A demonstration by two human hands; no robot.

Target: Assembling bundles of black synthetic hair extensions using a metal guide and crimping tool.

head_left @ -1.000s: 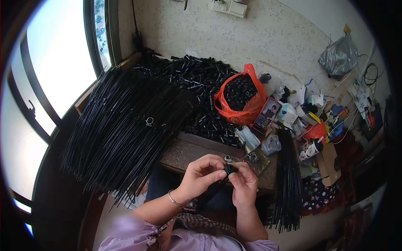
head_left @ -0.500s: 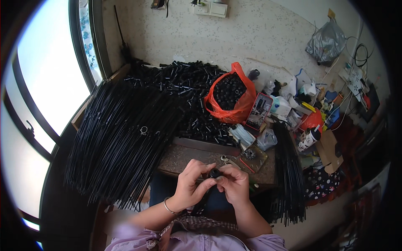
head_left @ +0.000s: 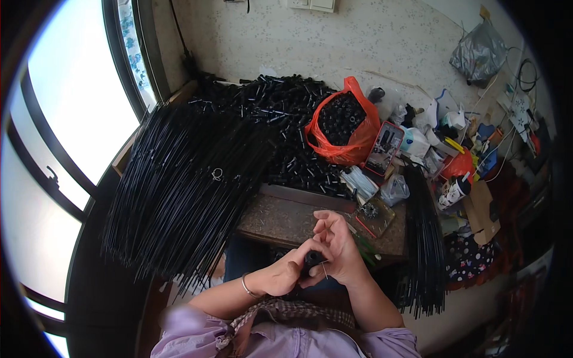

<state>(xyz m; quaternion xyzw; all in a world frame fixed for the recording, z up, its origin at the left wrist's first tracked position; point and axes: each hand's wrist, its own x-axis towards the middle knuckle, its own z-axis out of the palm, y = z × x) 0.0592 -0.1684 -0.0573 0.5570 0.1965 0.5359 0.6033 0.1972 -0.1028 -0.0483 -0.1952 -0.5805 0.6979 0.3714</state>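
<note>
Close in front of my body, both hands meet around a small black cylindrical part with a round opening in its end. My left hand is closed on it, its index finger reaching over the top. My right hand cups the other side, thumb below, upper fingers loosely curled. A thin metal pin or wire sticks out beside the part; which hand holds it I cannot tell. My fingers hide the part's lower portion.
Long thin black rods lie bundled at left, with another bundle at right. Behind are heaped black tubes, a red bag of black parts, and a tin box. A red stick lies on the table.
My hands have moved nearer my body and turned around the black part. A thin metal pin or wire now shows. The pliers seen earlier on the table are out of sight. The view has shifted.
</note>
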